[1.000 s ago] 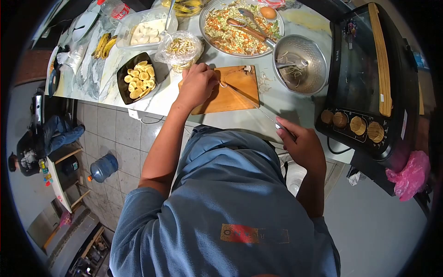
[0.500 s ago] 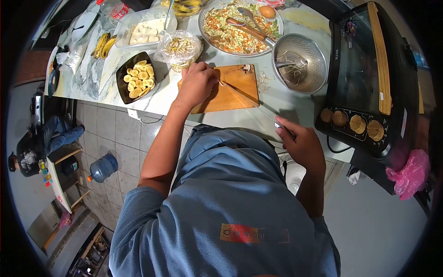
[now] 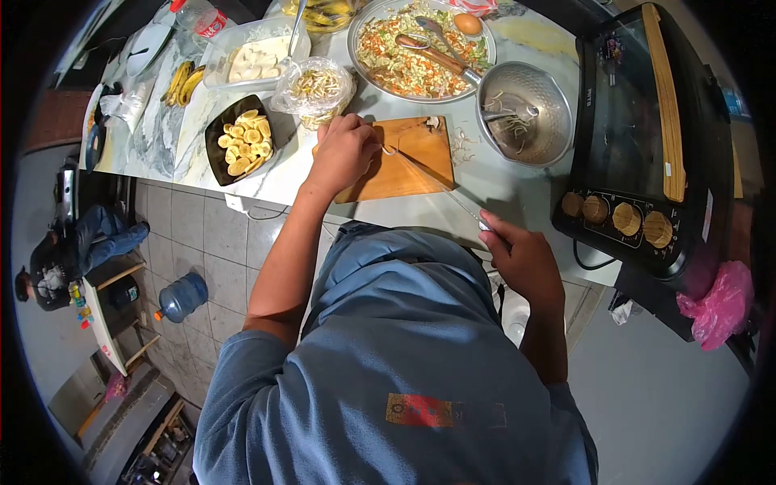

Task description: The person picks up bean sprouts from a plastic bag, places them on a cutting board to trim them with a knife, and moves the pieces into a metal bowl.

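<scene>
Where the right hand [image 3: 525, 257] curls shut around its handle, off the near right side of the wooden cutting board [image 3: 430, 153], a knife [image 3: 440, 184] begins, its long, slim, greyish blade slanting over the orange-brown wood to the far left, the tip beside a small pale curled piece [image 3: 390, 150]. Most of the handle is covered by the fist. The left hand [image 3: 343, 155] lies palm down over the board's left part, fingers bent and close together; the fingertips are hidden, so whether they grip anything cannot be told. Just beyond its knuckles sits a clear plastic bag [image 3: 315, 90] of bean sprouts. Right of the board, thin pale strands [image 3: 462, 147] are scattered on the table [image 3: 283, 176], too fine to make out singly, and a hammered metal pot [image 3: 558, 121] holds more. Farther off, a round tray [image 3: 354, 56] bears shredded vegetables and an egg [image 3: 467, 24], its far rim cut off by the frame. To the left stands a dark bowl [image 3: 217, 153] of sliced banana.
</scene>
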A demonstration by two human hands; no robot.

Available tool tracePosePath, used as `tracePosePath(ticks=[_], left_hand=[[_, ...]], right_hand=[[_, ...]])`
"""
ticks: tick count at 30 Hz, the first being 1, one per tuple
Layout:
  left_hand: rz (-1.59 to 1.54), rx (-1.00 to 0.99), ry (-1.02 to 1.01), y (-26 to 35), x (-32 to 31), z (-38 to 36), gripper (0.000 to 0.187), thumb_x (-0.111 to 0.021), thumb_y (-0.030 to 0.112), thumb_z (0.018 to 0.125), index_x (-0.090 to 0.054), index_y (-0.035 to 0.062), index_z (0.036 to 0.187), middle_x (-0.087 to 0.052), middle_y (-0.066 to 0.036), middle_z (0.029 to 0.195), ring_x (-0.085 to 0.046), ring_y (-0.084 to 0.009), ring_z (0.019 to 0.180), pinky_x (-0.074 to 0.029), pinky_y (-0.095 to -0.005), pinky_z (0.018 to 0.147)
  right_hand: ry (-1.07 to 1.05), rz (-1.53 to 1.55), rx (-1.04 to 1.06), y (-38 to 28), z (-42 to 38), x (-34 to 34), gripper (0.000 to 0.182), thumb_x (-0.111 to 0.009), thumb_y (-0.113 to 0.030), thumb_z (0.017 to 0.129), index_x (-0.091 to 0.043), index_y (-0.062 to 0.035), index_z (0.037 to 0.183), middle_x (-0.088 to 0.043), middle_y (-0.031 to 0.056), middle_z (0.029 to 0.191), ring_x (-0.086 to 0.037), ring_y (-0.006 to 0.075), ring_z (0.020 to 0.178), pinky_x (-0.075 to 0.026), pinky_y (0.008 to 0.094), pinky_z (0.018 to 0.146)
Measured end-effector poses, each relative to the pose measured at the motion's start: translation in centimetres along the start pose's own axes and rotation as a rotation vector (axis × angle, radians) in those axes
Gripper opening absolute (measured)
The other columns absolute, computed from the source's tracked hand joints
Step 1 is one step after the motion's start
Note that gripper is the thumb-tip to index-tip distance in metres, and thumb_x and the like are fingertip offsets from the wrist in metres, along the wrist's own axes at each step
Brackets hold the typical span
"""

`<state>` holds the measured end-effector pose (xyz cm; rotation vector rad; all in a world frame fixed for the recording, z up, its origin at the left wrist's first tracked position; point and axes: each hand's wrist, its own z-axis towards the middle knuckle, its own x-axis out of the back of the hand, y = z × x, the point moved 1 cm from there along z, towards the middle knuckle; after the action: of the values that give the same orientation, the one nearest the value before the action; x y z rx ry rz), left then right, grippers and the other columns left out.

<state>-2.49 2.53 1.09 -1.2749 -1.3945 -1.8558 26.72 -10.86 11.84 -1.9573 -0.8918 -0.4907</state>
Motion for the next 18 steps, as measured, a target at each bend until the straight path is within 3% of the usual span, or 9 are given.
tracePosePath(ticks=[4, 6, 7, 9, 13, 16, 18], left_hand=[[0.006, 0.010, -0.002, 0.0, 0.1, -0.2, 0.015, -0.071, 0.019, 0.087, -0.073, 0.0079, 0.097, -0.064, -0.007, 0.103, -0.057, -0.0282, 0.106, -0.040, -0.0423, 0.093], [-0.017, 0.000, 0.001, 0.0, 0.3, -0.2, 0.015, -0.071, 0.019, 0.088, -0.073, 0.0076, 0.097, -0.064, -0.008, 0.103, -0.058, -0.0291, 0.105, -0.041, -0.0430, 0.092], [-0.044, -0.007, 0.001, 0.0, 0.4, -0.2, 0.015, -0.071, 0.019, 0.088, -0.073, 0.0074, 0.097, -0.064, -0.008, 0.103, -0.059, -0.0299, 0.103, -0.042, -0.0436, 0.091], [-0.083, -0.001, -0.032, 0.0, 0.6, 0.0, 0.015, -0.071, 0.018, 0.088, -0.073, 0.0062, 0.097, -0.064, -0.009, 0.103, -0.060, -0.0314, 0.101, -0.045, -0.0439, 0.089], [-0.248, 0.083, -0.137, 0.3, 1.6, 0.5, 0.016, -0.072, 0.016, 0.088, -0.071, 0.0028, 0.096, -0.062, -0.013, 0.101, -0.063, -0.0355, 0.095, -0.051, -0.0437, 0.085], [-0.226, 0.025, -0.132, 0.1, 2.6, 0.5, 0.016, -0.073, 0.016, 0.089, -0.071, 0.0014, 0.096, -0.063, -0.015, 0.101, -0.064, -0.0363, 0.094, -0.052, -0.0426, 0.083], [-0.221, 0.038, -0.147, 0.2, 3.3, 0.4, 0.016, -0.074, 0.016, 0.089, -0.071, 0.0016, 0.095, -0.063, -0.015, 0.101, -0.064, -0.0364, 0.093, -0.052, -0.0430, 0.083]], right_hand=[[0.013, 0.018, 0.014, 1.2, -0.4, -0.5, 0.041, -0.067, -0.029, 0.098, -0.065, -0.0141, 0.137, -0.069, 0.0120, 0.070, -0.064, 0.0132, 0.059, -0.051, 0.0296, 0.065], [0.004, 0.066, -0.112, 1.4, -0.8, -0.3, 0.039, -0.066, -0.030, 0.097, -0.068, -0.0153, 0.132, -0.071, 0.0195, 0.078, -0.071, 0.0278, 0.067, -0.053, 0.0367, 0.070], [0.006, 0.071, -0.115, 1.7, -1.0, -0.2, 0.039, -0.066, -0.030, 0.097, -0.068, -0.0153, 0.132, -0.071, 0.0195, 0.078, -0.071, 0.0278, 0.067, -0.053, 0.0367, 0.070], [0.077, 0.136, -0.135, 2.5, -1.4, 0.0, 0.039, -0.066, -0.029, 0.098, -0.067, -0.0138, 0.133, -0.070, 0.0169, 0.073, -0.069, 0.0213, 0.061, -0.053, 0.0344, 0.067], [0.134, 0.209, -0.174, 2.8, -2.5, 0.7, 0.039, -0.065, -0.030, 0.098, -0.067, -0.0130, 0.133, -0.071, 0.0145, 0.073, -0.069, 0.0183, 0.060, -0.053, 0.0334, 0.066], [0.112, 0.197, -0.166, 2.5, -2.3, 0.5, 0.040, -0.066, -0.030, 0.098, -0.067, -0.0131, 0.133, -0.072, 0.0127, 0.073, -0.069, 0.0179, 0.060, -0.053, 0.0334, 0.066], [0.042, 0.253, -0.056, 2.0, -1.8, -0.3, 0.040, -0.065, -0.024, 0.099, -0.065, -0.0107, 0.137, -0.071, 0.0093, 0.074, -0.065, 0.0132, 0.059, -0.051, 0.0296, 0.061]])
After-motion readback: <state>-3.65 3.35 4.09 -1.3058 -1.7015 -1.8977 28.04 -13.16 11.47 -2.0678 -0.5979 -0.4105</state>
